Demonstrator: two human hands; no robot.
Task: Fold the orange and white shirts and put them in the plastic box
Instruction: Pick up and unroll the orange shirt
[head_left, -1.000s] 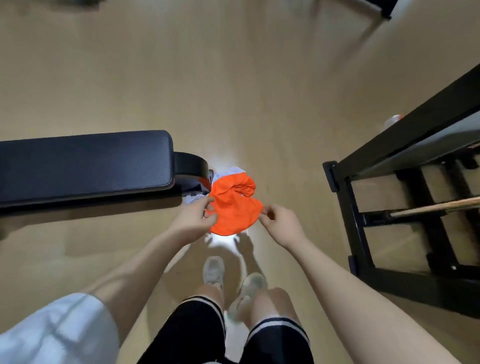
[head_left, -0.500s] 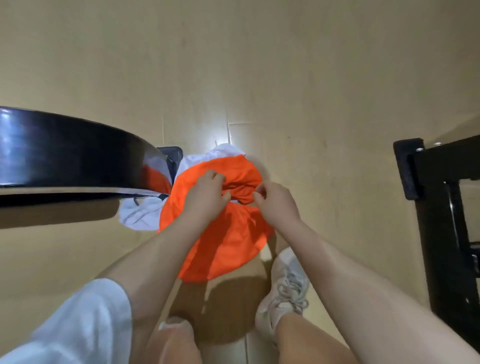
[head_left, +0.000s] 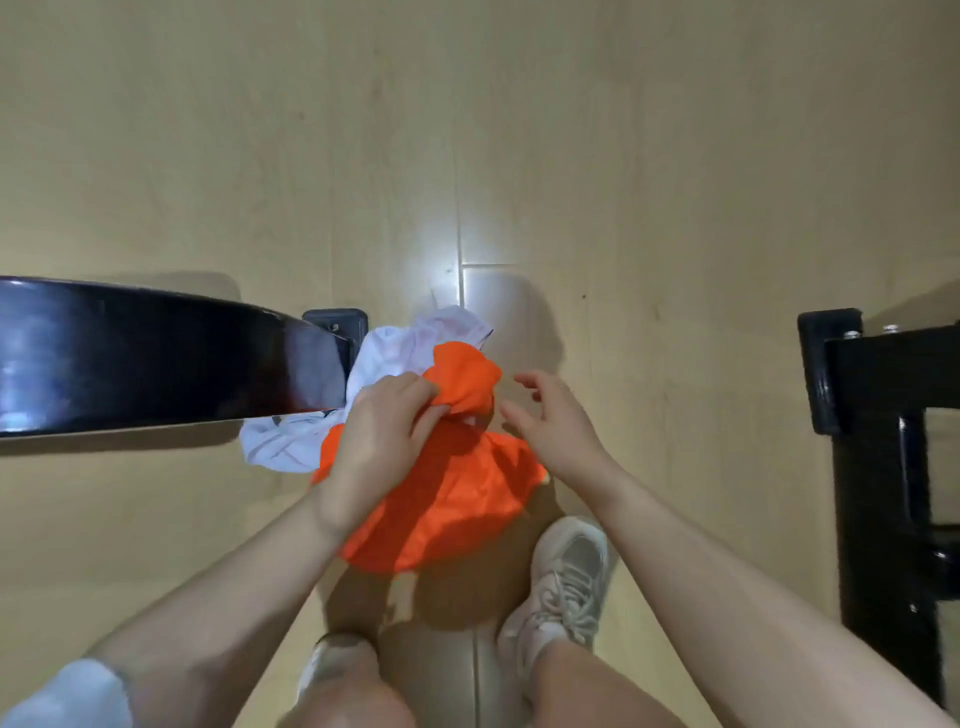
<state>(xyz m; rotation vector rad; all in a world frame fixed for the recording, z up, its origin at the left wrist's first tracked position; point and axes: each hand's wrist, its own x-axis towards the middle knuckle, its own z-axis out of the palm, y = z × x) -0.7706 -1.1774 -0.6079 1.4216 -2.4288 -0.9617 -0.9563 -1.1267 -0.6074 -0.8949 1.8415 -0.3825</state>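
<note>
Bunching under the left hand (head_left: 382, 431), the orange shirt (head_left: 447, 509) (crumpled) overlaps the white shirt (head_left: 395, 353).

The orange shirt (head_left: 441, 499) is gripped by the left hand (head_left: 382, 436); the right hand (head_left: 553, 428) is held loosely spread beside it, its fingertips (head_left: 524, 382) just clear.

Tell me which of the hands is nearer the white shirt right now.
Left. The left hand grips the orange shirt right beside the white shirt; the right hand hovers open on the orange shirt's far side.
</note>
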